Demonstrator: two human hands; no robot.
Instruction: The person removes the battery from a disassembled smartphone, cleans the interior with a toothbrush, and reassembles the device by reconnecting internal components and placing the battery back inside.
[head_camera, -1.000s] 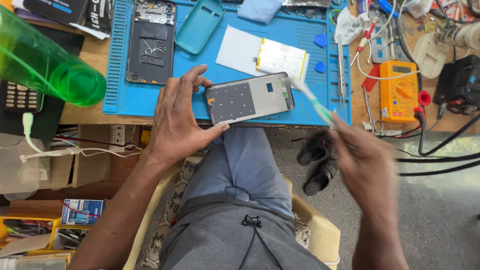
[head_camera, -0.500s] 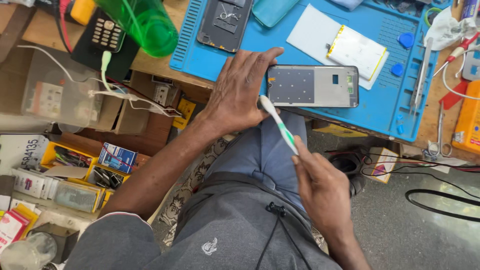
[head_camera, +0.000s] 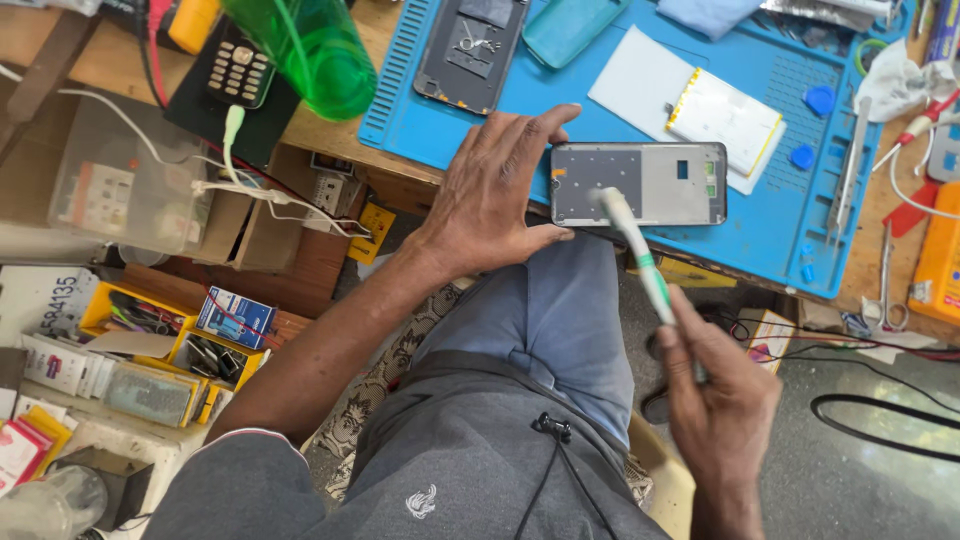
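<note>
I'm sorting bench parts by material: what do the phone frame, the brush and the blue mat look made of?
Phone frame: likely metal, matte grey with a speckled surface. Brush: plastic handle, glossy white with a green band. Blue mat: probably silicone or rubber, dull, with moulded ridges.

Matt grey metal phone frame (head_camera: 638, 183) lies on a smooth blue rubbery mat (head_camera: 770, 235) over worn wood.
</note>
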